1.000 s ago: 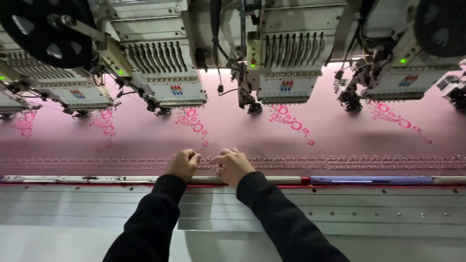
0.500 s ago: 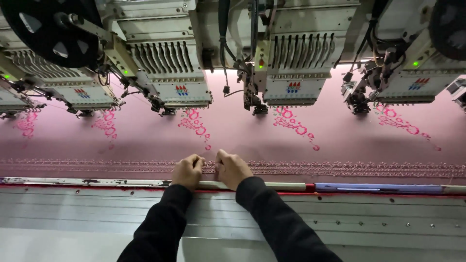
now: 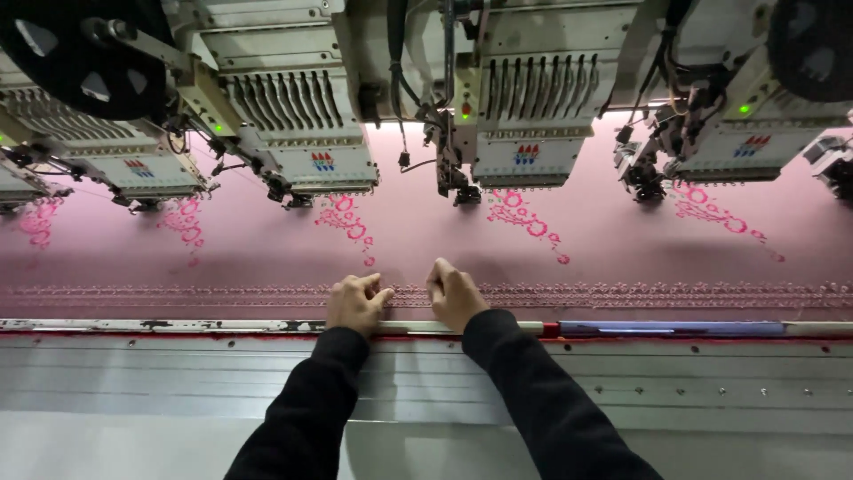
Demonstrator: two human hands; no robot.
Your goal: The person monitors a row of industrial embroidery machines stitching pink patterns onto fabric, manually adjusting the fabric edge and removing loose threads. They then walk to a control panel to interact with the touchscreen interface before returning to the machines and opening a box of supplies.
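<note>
Along the near edge of the pink fabric [image 3: 426, 249], stretched flat under a row of embroidery heads, both hands rest side by side just above the metal frame rail [image 3: 178, 326]. The left hand [image 3: 355, 303] lies knuckles up with its fingers curled narrow and its fingertips pressed onto the cloth at the embroidered border strip [image 3: 622, 293] that runs the whole width of the fabric. The right hand [image 3: 454, 294] sits just beside it, a small gap between them, fingers likewise bunched tight and pinched down on the same strip; whether either hand has a thread or a fold caught between the fingers cannot be told. Both arms wear black sleeves [image 3: 533, 400] that cross the grey machine bed [image 3: 711, 391] from the near edge. Beyond the hands, bright pink floral motifs [image 3: 348, 222] sit stitched into the cloth below each embroidery head [image 3: 306, 133], one head to the left of the hands and another [image 3: 524, 116] to the right, with the hands between the two motif columns. Compared with half a second ago, the hands have drawn slightly apart and sit a touch farther up onto the border strip, while the fabric and heads look unchanged.
</note>
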